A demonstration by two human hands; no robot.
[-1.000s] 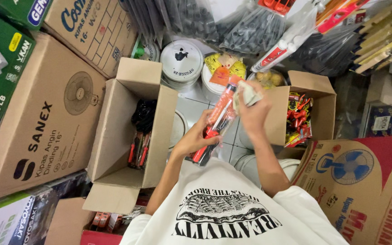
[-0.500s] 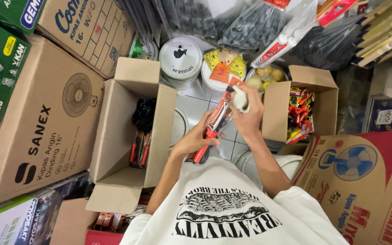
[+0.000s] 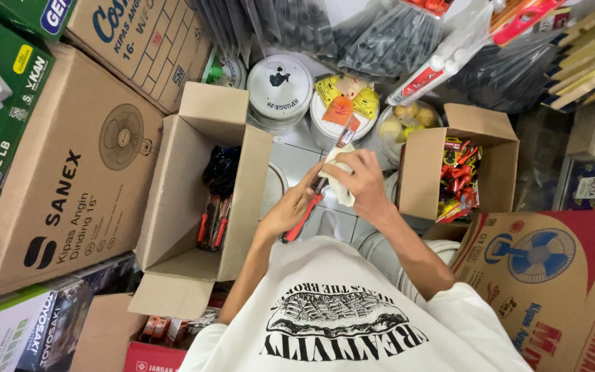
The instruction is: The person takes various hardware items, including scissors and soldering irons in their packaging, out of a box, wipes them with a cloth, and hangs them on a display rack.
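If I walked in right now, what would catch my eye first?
Two hands at the centre: the left hand holds a red-handled tool while the right hand presses a pale cloth against it. Open cardboard boxes flank them, the left box holding dark tools and the right box red packets.

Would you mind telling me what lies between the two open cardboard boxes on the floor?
In the head view, between the left open box and the right open box, both hands, left and right, hold a red-handled tool and a pale cloth above white tiles.

Tool's (image 3: 325, 172) middle behind cloth (image 3: 340, 180)
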